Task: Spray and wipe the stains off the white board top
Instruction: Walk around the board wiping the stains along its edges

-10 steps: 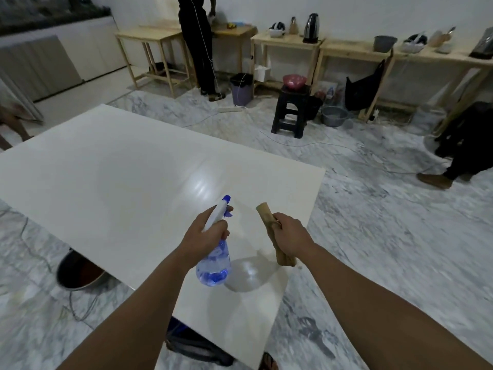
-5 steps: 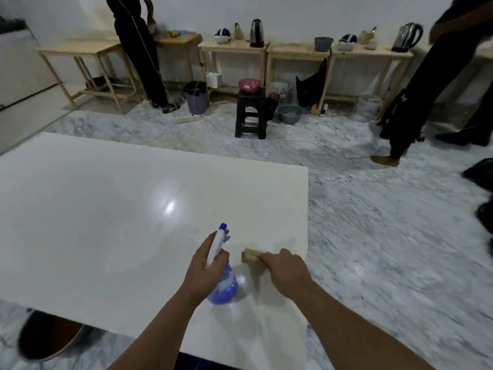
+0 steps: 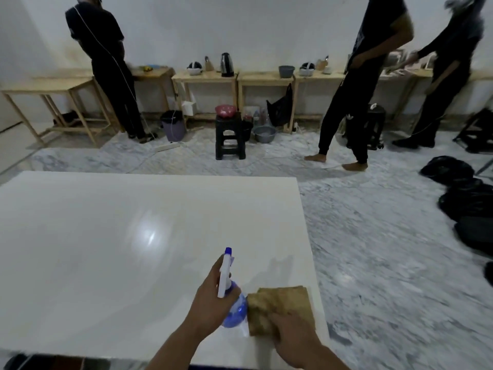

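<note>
The white board top [image 3: 106,249] fills the lower left of the view, glossy, with a light glare near its middle. My left hand [image 3: 210,300] grips a spray bottle [image 3: 226,284] with a white head, blue nozzle and blue liquid, held upright above the board's near right corner. My right hand [image 3: 293,335] presses a brown cloth [image 3: 282,303] flat on the board by its right edge, just right of the bottle. No stains are plainly visible on the surface.
Marble floor [image 3: 386,263] lies right of the board. Black bags [image 3: 469,204] sit at the far right. A black stool [image 3: 230,137], bin [image 3: 174,125] and wooden tables [image 3: 205,76] line the back wall. Three people [image 3: 357,84] in black stand there.
The cloth, held rolled up above the board, is now spread flat on the surface under my right hand. My view has swung right and up; the bottle stays in my left hand.
</note>
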